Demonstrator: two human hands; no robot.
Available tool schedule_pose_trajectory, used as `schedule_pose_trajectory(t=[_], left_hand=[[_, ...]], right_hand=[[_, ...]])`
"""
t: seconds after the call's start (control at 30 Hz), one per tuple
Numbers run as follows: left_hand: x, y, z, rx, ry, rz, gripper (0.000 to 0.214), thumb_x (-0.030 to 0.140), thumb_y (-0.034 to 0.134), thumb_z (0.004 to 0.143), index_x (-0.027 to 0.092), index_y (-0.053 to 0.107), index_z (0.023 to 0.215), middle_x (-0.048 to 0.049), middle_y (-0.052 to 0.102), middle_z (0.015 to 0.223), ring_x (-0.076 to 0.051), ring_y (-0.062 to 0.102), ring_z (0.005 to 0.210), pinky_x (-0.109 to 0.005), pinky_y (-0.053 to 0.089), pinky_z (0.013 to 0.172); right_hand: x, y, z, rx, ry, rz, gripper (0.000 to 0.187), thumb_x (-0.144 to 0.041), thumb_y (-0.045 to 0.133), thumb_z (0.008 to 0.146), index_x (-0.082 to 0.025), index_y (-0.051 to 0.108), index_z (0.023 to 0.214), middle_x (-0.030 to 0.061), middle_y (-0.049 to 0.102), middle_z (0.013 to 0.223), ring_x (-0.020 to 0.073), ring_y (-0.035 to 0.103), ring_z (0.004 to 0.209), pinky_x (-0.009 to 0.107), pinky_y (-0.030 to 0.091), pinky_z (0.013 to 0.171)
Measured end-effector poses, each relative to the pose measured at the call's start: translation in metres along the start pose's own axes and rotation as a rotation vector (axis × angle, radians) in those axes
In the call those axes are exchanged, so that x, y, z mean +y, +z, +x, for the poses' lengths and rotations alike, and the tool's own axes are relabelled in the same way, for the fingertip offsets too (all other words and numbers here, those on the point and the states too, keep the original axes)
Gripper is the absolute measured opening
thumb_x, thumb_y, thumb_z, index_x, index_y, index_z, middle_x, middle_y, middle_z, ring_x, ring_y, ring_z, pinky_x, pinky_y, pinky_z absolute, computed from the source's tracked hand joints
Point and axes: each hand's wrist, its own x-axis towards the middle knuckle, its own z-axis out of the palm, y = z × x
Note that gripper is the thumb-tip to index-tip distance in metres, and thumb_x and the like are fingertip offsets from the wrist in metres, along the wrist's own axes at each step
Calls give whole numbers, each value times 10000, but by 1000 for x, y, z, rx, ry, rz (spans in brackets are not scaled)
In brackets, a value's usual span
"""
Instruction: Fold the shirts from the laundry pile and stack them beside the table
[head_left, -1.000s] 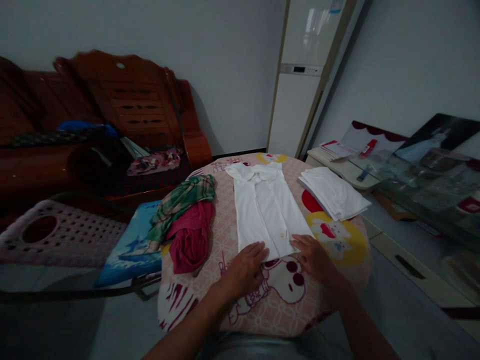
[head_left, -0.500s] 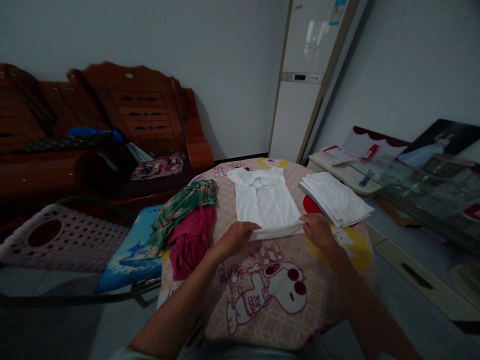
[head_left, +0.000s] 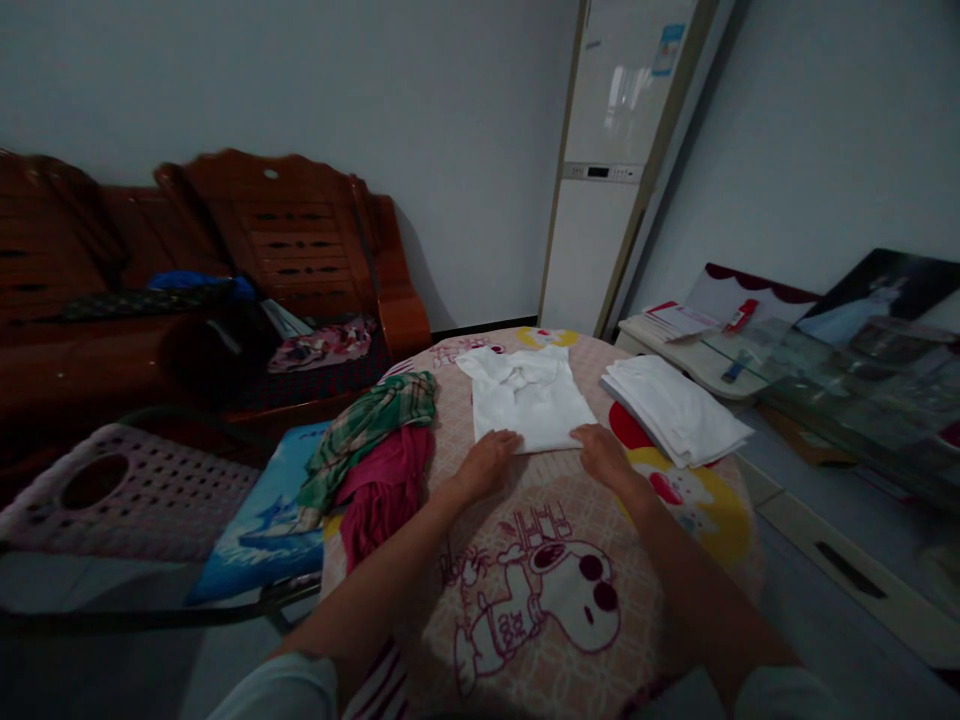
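A white collared shirt (head_left: 529, 405) lies partly folded on the round table's patterned cloth (head_left: 547, 500), collar at the far end. My left hand (head_left: 487, 465) is closed on the near left corner of its folded edge. At the near right corner, my right hand (head_left: 602, 460) grips the same edge, fingertips on the fabric. To the right rests a stack of folded white clothes (head_left: 675, 408). Left of the shirt are a crumpled green plaid garment (head_left: 379, 420) and a magenta garment (head_left: 390, 490), heaped together.
A woven chair (head_left: 142, 490) with a blue cushion (head_left: 270, 515) stands at the left. Behind it is a wooden sofa (head_left: 277, 225) with clothes on it. On the right are a glass shelf (head_left: 795, 375) and a low cabinet; a tall white air conditioner (head_left: 592, 240) fills the corner.
The shirt's near edge has been folded away from me, so the shirt looks shorter. Both hands have moved forward with it, and my right hand has shifted left. The view has tilted slightly.
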Motion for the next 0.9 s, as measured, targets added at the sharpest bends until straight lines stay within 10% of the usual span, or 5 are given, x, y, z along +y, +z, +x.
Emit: schedule_pose_trajectory(t=[0.3, 0.73, 0.9], left_hand=[[6, -26, 11, -144, -146, 88, 449, 18, 492, 824, 153, 661, 1218, -141, 706, 1149, -268, 660, 1078, -399, 493, 975], [36, -75, -48, -605, 38, -395, 298, 161, 701, 695, 241, 773, 973, -7, 764, 790, -166, 687, 694, -202, 469, 634], [16, -76, -6, -386, -58, -341, 231, 280, 659, 799, 203, 762, 991, -53, 770, 893, -196, 708, 815, -232, 496, 727]], right_hand=[[-24, -27, -4, -58, 85, -57, 285, -92, 493, 820, -145, 725, 977, 135, 724, 970, 226, 642, 931, 305, 446, 833], [-34, -53, -79, -528, -97, 558, 187, -190, 529, 715, -162, 662, 586, 0, 637, 544, 121, 539, 516, 207, 342, 512], [-36, -63, -53, -424, 11, 671, 285, -299, 514, 833, -143, 650, 637, 30, 653, 572, 124, 584, 515, 199, 361, 490]])
